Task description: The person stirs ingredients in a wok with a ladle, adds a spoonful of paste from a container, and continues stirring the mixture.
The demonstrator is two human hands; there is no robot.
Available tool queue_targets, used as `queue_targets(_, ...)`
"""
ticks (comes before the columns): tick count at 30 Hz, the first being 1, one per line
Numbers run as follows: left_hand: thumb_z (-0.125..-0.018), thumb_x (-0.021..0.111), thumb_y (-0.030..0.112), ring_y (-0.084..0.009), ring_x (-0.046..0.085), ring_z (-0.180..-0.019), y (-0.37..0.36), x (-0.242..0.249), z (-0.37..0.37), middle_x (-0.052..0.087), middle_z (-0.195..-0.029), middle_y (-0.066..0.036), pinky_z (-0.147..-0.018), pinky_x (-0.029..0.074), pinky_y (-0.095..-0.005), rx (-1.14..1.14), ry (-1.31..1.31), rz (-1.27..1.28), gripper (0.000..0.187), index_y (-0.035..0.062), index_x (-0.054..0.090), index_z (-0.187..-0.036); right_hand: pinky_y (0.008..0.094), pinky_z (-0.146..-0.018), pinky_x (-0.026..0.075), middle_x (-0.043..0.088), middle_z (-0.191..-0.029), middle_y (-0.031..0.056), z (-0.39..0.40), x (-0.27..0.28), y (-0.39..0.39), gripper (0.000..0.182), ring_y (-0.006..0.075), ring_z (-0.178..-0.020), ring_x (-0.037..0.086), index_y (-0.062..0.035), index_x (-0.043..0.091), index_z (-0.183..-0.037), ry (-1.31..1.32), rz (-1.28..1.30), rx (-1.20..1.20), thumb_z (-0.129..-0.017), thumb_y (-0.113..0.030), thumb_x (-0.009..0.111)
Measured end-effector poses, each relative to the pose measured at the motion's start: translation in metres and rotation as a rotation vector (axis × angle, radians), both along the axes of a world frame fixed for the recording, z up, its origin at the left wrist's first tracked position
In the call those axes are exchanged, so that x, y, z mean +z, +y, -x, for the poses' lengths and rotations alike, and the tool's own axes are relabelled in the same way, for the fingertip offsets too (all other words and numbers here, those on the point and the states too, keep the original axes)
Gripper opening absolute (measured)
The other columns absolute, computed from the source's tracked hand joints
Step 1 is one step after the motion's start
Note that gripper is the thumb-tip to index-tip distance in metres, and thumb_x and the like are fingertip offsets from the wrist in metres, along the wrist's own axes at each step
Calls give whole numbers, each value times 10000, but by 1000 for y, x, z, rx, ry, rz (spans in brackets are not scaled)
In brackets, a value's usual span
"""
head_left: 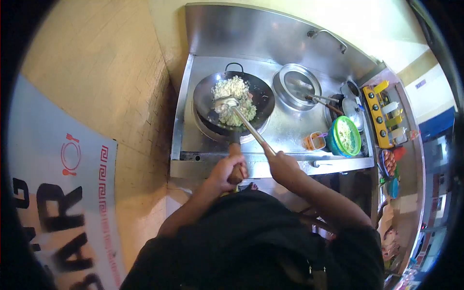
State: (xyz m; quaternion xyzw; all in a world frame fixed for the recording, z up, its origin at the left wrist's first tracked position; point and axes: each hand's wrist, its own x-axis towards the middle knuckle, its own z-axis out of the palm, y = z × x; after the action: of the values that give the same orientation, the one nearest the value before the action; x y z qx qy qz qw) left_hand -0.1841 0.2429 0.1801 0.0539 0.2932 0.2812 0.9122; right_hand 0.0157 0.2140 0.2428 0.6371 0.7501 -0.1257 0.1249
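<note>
A dark wok (263,99) sits over the left burner of a steel stove, with rice (232,88) mixed with bits of green heaped inside. My left hand (228,171) is wrapped round the wok's wooden handle (236,151). In my right hand (282,166) is the long handle of a wok ladle (251,128), which slants up and left into the wok. The ladle's bowl rests in the rice and is partly covered by it. Both hands are closed, at the stove's front edge.
Right of the wok stands a round steel pot (296,87). Farther right are a green basket (348,136) of shredded vegetable, a small orange-filled container (315,141) and a lidded pot (353,113). A yellow rack (378,118) with bottles lines the right side. A banner (67,193) hangs at left.
</note>
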Motion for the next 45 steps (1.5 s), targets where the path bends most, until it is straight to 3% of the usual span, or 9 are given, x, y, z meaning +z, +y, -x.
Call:
queue_targets(1,-866,566,142,-185,534,-556,-15,-8,-2,531,-686,-73,-573,496,-351,-103,-51,-357,129,38,496,-837,475,-641,525,610,-834,254,-8,11,2,707,374,-728,649,-116,118,-1465,-98,92,-41,-845,-73,455)
queue_targets(5,-865,562,120,-182,539,-604,-10,0,-8,521,-694,-75,-586,491,-346,-87,38,-149,117,30,493,-835,402,-532,494,600,-699,146,-74,3,21,638,237,-620,631,-114,259,-1440,279,-310,223,-864,-104,533)
queue_targets(7,-860,566,113,-178,537,-597,6,-25,-6,518,-694,-70,-574,488,-343,-36,-41,-66,112,32,492,-839,295,-430,424,516,-623,42,-53,58,13,610,120,-493,518,-100,309,-1421,665,283,-437,-873,-130,575)
queue_targets(10,-840,580,83,-161,532,-576,21,-21,-8,506,-694,-52,-539,476,-336,2,-77,-31,102,42,488,-848,213,-385,355,430,-611,-10,-45,81,-6,613,54,-458,414,-93,277,-1431,776,302,-383,-889,-128,562)
queue_targets(15,-826,598,81,-163,538,-556,19,-58,-19,506,-688,-41,-521,488,-337,30,-48,-75,117,58,488,-858,492,-676,478,626,-785,248,-44,65,-23,601,376,-711,627,-142,286,-1428,285,151,-85,-876,-160,520)
queue_targets(22,-824,590,73,-157,538,-548,29,-90,-12,518,-690,-45,-497,477,-344,7,28,-151,98,66,495,-847,473,-717,502,614,-783,250,-41,-64,56,634,389,-759,628,-71,231,-1422,15,-54,-220,-827,-80,451)
queue_targets(30,-809,592,55,-187,537,-544,4,8,-19,506,-648,-73,-519,477,-345,6,45,-41,109,35,489,-841,467,-658,516,593,-908,232,-64,17,4,682,374,-738,624,-234,239,-1441,-152,-63,39,-827,-67,482)
queue_targets(36,-817,592,65,-167,518,-537,17,-42,-12,494,-661,-62,-531,475,-353,82,-13,-153,117,42,479,-838,436,-674,504,582,-889,171,-91,100,25,595,338,-791,622,-242,431,-1348,-275,-154,-4,-788,-115,589)
queue_targets(45,-829,602,52,-164,529,-576,26,-111,-3,494,-731,-45,-501,463,-330,61,-75,-163,250,93,437,-1013,481,-862,453,601,-1021,286,-82,15,83,522,451,-979,568,-147,426,-1335,156,-95,-229,-830,-149,560)
